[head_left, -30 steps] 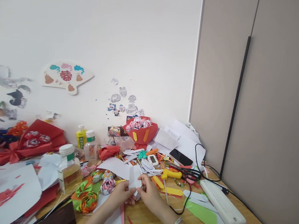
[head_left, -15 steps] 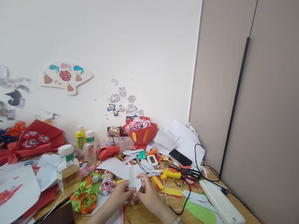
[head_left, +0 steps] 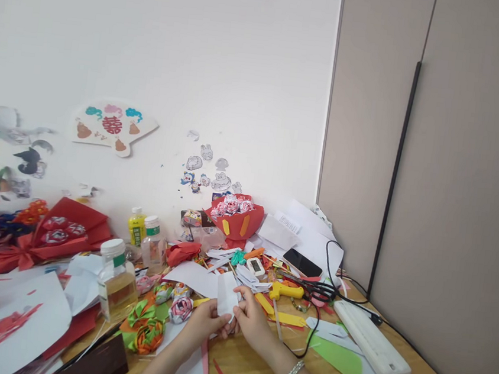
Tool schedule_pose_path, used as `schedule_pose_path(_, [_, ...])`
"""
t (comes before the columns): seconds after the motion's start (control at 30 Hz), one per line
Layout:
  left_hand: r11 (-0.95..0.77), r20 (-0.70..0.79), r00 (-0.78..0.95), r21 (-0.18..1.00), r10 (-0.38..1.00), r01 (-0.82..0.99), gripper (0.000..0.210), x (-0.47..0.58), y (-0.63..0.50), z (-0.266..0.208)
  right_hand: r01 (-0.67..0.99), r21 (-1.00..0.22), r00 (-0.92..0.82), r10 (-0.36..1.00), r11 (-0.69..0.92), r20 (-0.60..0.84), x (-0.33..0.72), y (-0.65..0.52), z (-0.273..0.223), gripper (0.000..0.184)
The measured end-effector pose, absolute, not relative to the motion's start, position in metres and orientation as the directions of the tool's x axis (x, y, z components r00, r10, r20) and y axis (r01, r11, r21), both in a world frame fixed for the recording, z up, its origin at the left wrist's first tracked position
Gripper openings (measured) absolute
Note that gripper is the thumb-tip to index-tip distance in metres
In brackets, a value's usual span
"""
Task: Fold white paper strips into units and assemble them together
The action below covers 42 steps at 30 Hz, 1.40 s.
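Note:
A small folded piece of white paper is held upright between both hands over the front of the wooden table. My left hand pinches its lower left edge, thumb on the near face. On the other side, my right hand grips the right edge with thumb and fingers. The fingers behind the paper are partly hidden. Left of my left hand lie a pink-and-white paper rose and an orange-and-green paper flower. A larger white sheet lies just behind the hands.
A yellow glue gun and its black cable lie right of the hands, near a white power strip. A jar of amber liquid stands to the left. Behind are a red paper bouquet and a phone.
The right fingers have shifted slightly lower along the paper's right edge, and more of its face shows. The whole view has moved slightly; both hands still hold the paper.

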State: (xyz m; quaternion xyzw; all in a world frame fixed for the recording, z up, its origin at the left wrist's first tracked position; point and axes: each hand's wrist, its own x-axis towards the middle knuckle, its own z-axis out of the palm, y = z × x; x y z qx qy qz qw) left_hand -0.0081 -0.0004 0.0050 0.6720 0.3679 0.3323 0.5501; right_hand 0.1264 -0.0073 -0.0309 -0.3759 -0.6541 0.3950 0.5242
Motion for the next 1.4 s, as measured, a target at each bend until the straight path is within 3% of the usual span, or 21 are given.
schedule_pose_path(0.23, [-0.119,0.035,0.519,0.984,0.854,0.13,0.024,-0.007,-0.005,0.012,0.098,-0.903,-0.183,0.9,0.417,0.396,0.126,-0.011,-0.029,0.026])
schedule_pose_path(0.7, [-0.118,-0.002,0.398,0.954,0.918,0.275,0.049,-0.011,0.002,0.005,0.22,-0.862,-0.189,0.887,0.457,0.422,0.131,-0.015,-0.022,0.031])
schedule_pose_path(0.9, [-0.194,0.104,0.257,0.914,0.961,0.357,0.05,-0.014,0.008,-0.001,0.501,-0.711,-0.05,0.836,0.494,0.546,0.151,-0.001,-0.008,0.032])
schedule_pose_path(0.97, [-0.203,0.11,0.248,0.899,0.963,0.389,0.05,-0.016,0.012,-0.005,0.644,-0.651,0.066,0.82,0.401,0.569,0.172,0.012,0.001,0.031])
schedule_pose_path(1.07, [-0.225,0.13,0.244,0.882,0.961,0.414,0.05,-0.015,0.015,-0.01,0.81,-0.584,0.264,0.848,0.064,0.459,0.213,0.031,0.017,0.028])
schedule_pose_path(1.13, [-0.209,0.103,0.259,0.882,0.96,0.422,0.049,-0.013,0.014,-0.011,0.892,-0.428,0.324,0.862,-0.142,0.39,0.242,0.041,0.024,0.031])
schedule_pose_path(1.4, [-0.278,0.135,0.291,0.8,0.947,0.532,0.037,-0.008,0.008,-0.013,0.916,-0.311,0.33,0.916,-0.253,0.227,0.311,0.067,0.021,0.027])
